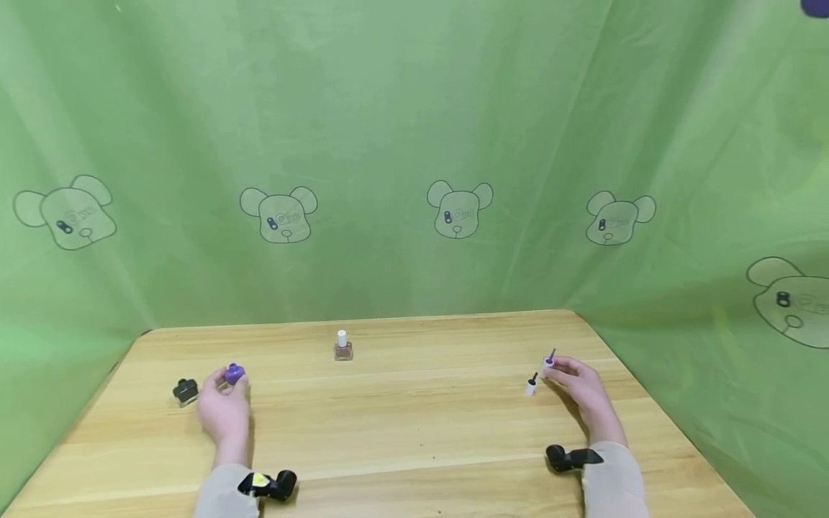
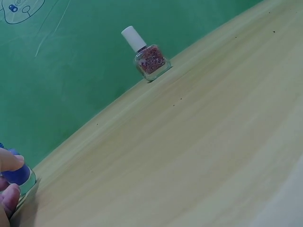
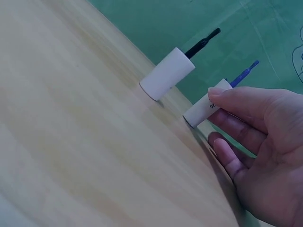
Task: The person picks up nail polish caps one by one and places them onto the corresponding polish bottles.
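Black bottle: this one (image 1: 186, 391) is on the wooden table (image 1: 388, 424) just left of my hand; it shows only in the head view, too small and dark for me to read any label.
Left hand: mine (image 1: 223, 417) is pinching the purple bottle, but the left wrist view cuts most of the hand off at its edge.
Purple bottle: my fingertips cover part of its sides; the bottle (image 1: 234, 373) sits between thumb and fingers, at the far end of my hand, its purple neck poking up past the grip.
Glitter bottle: upright with its white cap on, this one (image 2: 152, 61) stands well apart from both my hands, near the table's far edge.
Black-brush cap: a white cap (image 3: 166, 75) stands brush up, just left of my right grip and untouched by it.
Purple-brush cap: small print on this white cap (image 3: 202, 110) runs partly under my thumb; purple bristles point up, clear of my fingers.
Right hand: mine (image 1: 586, 392) grasps that cap by its side; the fingertips behind it are hidden.
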Demonstrator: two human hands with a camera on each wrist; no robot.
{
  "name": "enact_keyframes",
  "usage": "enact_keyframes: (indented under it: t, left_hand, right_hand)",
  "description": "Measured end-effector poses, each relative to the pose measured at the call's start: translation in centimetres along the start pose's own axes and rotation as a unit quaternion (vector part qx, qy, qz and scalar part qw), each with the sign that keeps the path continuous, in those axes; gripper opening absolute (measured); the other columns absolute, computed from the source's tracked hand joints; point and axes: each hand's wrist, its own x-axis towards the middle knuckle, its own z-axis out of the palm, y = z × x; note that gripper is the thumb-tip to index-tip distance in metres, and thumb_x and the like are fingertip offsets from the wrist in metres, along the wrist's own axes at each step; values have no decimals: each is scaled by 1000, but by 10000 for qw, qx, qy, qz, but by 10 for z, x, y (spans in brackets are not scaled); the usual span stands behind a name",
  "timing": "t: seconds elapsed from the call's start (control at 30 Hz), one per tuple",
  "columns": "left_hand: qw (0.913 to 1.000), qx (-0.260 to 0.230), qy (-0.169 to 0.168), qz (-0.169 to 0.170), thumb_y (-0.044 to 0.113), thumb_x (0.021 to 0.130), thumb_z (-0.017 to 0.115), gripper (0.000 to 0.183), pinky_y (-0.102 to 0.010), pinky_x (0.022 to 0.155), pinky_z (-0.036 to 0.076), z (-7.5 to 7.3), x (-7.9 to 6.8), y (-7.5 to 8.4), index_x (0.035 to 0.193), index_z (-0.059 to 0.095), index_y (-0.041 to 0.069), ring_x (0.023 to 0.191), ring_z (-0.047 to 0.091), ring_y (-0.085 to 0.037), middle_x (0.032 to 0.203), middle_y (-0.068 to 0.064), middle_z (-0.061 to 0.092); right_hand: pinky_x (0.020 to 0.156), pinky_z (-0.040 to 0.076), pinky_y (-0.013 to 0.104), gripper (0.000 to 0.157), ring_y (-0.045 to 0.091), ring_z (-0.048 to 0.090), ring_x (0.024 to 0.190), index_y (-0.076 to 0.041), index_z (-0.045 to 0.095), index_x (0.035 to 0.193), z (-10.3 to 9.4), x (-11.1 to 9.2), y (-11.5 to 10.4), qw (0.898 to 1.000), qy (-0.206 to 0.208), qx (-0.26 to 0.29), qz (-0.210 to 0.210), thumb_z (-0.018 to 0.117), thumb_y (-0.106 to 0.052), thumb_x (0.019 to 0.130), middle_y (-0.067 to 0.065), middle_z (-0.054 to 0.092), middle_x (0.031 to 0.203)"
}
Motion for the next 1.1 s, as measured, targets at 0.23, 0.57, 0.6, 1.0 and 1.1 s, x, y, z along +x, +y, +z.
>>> enact_keyframes:
  t: [0.23,0.57,0.6,1.0,1.1]
  left_hand:
    - [9998,155,22,110,13,91,67,43,-48,91,47,0,3,-1,129,55,-2,99,61,-34,125,-24,62]
    - [9980,531,28,353,15,88,71,37,-42,82,48,1,5,-1,119,62,-3,93,66,-38,114,-26,67]
    - [9979,549,10,357,15,88,71,36,-42,82,47,1,5,-1,119,62,-2,93,66,-38,113,-26,67]
    - [9945,737,-484,560,18,87,73,37,-40,81,47,0,6,-4,117,62,-1,96,64,-36,112,-25,68]
    - [9921,838,-624,698,19,86,74,37,-34,77,47,-1,6,-5,115,63,-1,93,64,-33,110,-25,68]
  right_hand:
    - [84,43,8,54,-10,55,89,4,51,130,-2,-8,0,9989,-19,456,-123,71,-27,90,-26,61,91]
    - [86,52,13,19,-2,64,91,-20,65,98,-11,-24,9,9755,-491,2113,-364,61,-3,93,-16,70,94]
    - [85,52,13,19,-2,64,90,-20,65,97,-11,-25,9,9761,-492,2083,-380,62,-2,93,-17,70,94]
    - [87,40,8,12,-5,59,93,-20,65,98,-7,-44,6,9932,-472,1044,-196,69,-13,90,-23,66,93]
    - [88,37,10,12,-4,59,94,-17,65,101,-7,-48,6,9943,-525,908,-201,68,-14,90,-23,66,94]
